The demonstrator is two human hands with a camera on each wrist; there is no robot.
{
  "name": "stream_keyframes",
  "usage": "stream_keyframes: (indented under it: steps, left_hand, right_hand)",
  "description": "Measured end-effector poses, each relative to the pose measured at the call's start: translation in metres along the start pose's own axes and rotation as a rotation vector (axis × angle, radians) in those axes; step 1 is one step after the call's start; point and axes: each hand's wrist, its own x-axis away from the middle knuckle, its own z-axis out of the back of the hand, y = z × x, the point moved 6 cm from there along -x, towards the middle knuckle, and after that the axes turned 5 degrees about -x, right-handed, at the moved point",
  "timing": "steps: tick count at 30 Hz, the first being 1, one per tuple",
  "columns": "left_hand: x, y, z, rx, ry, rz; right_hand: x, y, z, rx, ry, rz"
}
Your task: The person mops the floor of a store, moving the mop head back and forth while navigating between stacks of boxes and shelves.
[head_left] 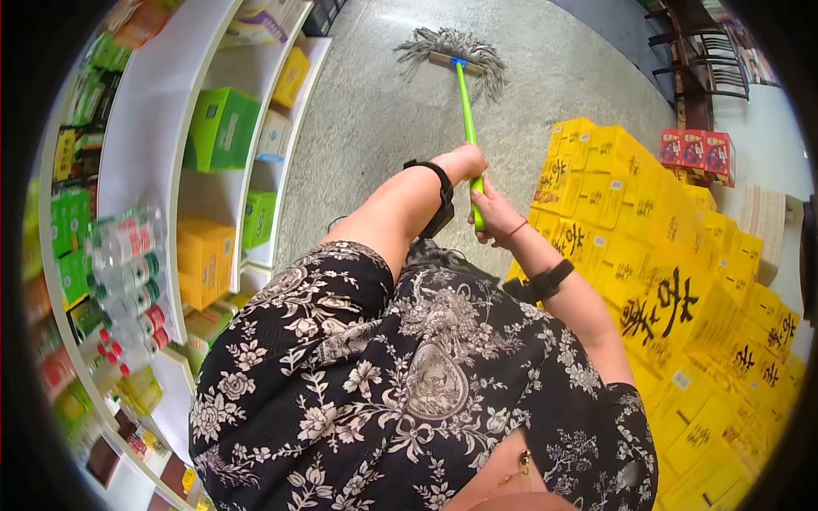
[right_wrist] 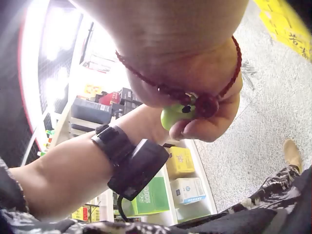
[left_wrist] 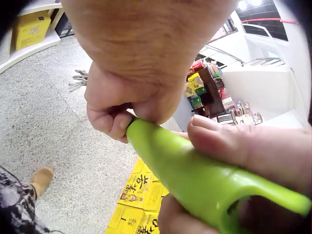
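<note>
A string mop (head_left: 452, 53) with grey strands lies on the speckled floor ahead, its bright green handle (head_left: 467, 106) running back toward the body. My left hand (head_left: 464, 162) grips the handle lower down, fingers curled round it. Closer to the body, my right hand (head_left: 497, 211) holds the top end of the handle, a red cord bracelet at its wrist. In the left wrist view the handle's end (left_wrist: 180, 170) shows a hanging hole, with the right thumb (left_wrist: 219, 139) along it. The right wrist view shows the green tip (right_wrist: 175, 118) poking out of the right hand.
White shelves (head_left: 145, 111) with boxes and bottles (head_left: 132, 281) line the left side. Stacked yellow cartons (head_left: 648, 255) rise close on the right, with red boxes (head_left: 697, 153) beyond them. Dark wooden chairs (head_left: 694, 68) stand at the far right.
</note>
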Motion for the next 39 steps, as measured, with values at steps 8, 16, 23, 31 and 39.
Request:
stream_keyframes:
  steps: [8,16,23,31,39]
  left_hand:
    - [-0.134,0.075,0.074,0.124,-0.002,0.08]
    - [-0.19,0.153,0.165,-0.629,-0.052,-0.164]
    - [-0.288,0.201,0.302,-0.007,-0.013,0.135]
    - [-0.409,0.238,0.383,-0.657,-0.126,-0.044]
    - [-0.455,0.34,0.46,-0.739,-0.044,-0.131]
  right_hand:
    - [-0.06,-0.122,0.095,-0.048,0.015,0.113]
    - [-0.109,-0.236,0.143,0.018,-0.04,0.02]
    - [-0.214,-0.367,0.202,0.031,-0.062,0.111]
    - [-0.273,-0.469,0.25,0.006,-0.086,0.115]
    - [-0.317,-0.563,0.33,0.079,-0.06,0.061]
